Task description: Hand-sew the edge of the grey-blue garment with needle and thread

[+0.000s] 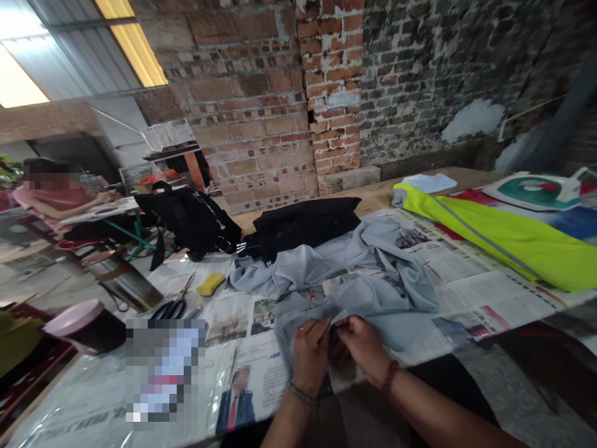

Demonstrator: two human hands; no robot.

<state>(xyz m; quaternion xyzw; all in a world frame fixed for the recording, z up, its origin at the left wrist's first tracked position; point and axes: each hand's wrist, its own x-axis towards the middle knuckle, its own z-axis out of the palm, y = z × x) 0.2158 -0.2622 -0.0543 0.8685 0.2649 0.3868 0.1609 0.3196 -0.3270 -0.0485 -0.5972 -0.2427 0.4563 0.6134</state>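
Observation:
A crumpled light grey garment (pixel 392 292) lies on the newspaper-covered table in front of me. Close together at its near edge, my left hand (pixel 311 348) and my right hand (pixel 361 345) both pinch the grey fabric between thumb and fingers. Whether something small, such as a needle, is also between the fingertips I cannot make out. Part of the garment hangs toward my lap below the hands. Behind it lies a folded black garment (pixel 308 221).
Scissors (pixel 175 305), a yellow sponge (pixel 211 284), a metal cylinder (pixel 124 280) and a dark cup with a pink lid (pixel 86 326) stand or lie left. A black bag (pixel 191 221) sits behind. Right are a neon-yellow garment (pixel 504 236) and an iron (pixel 536 190). Another person (pixel 60 199) sits far left.

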